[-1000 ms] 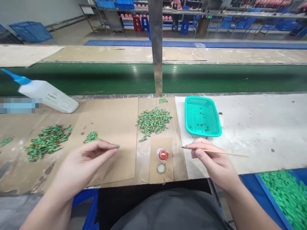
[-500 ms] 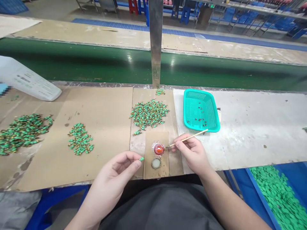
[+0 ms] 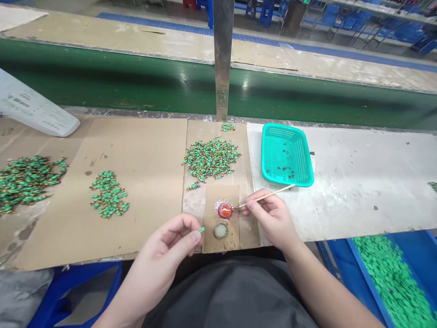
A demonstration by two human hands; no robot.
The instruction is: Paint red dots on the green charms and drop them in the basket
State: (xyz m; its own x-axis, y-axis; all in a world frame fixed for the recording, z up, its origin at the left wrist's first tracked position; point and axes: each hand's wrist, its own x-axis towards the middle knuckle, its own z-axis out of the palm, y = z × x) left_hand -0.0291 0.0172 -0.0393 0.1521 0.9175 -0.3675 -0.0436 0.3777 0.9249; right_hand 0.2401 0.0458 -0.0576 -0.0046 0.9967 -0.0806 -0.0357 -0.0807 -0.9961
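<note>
tabletop [image 3: 348, 196]: surfaced with cardboard and pale sheeting, carrying loose stock. turquoise basket [image 3: 305, 152]: beyond the right hand, with a few small dark pieces inside. main pile [image 3: 210, 159]: green and gold pieces, heaped beyond both hands; a careless sweep of either forearm or sleeve could, in my judgement, scatter it.

left hand [image 3: 170, 248]: thumb and forefinger pinched together on one item. right hand [image 3: 273, 221]: grasping a brush in a pen-like grip.

brush [image 3: 273, 194]: its rear end overlaps the basket's near rim in this view; contact cannot be confirmed. a snag there could jerk the tip. red-filled cap [image 3: 225, 210]: the tip is at its right edge, dipped or just above, cannot tell. an overloaded tip would probably drip, and a sideways knock could spill the red. pale cap [image 3: 220, 231]: just nearer the person, liable to stray drops.

green piece [image 3: 201, 229]: held at the left fingertips, left of both caps and apart from the brush tip. a slack pinch could drop it.
</note>
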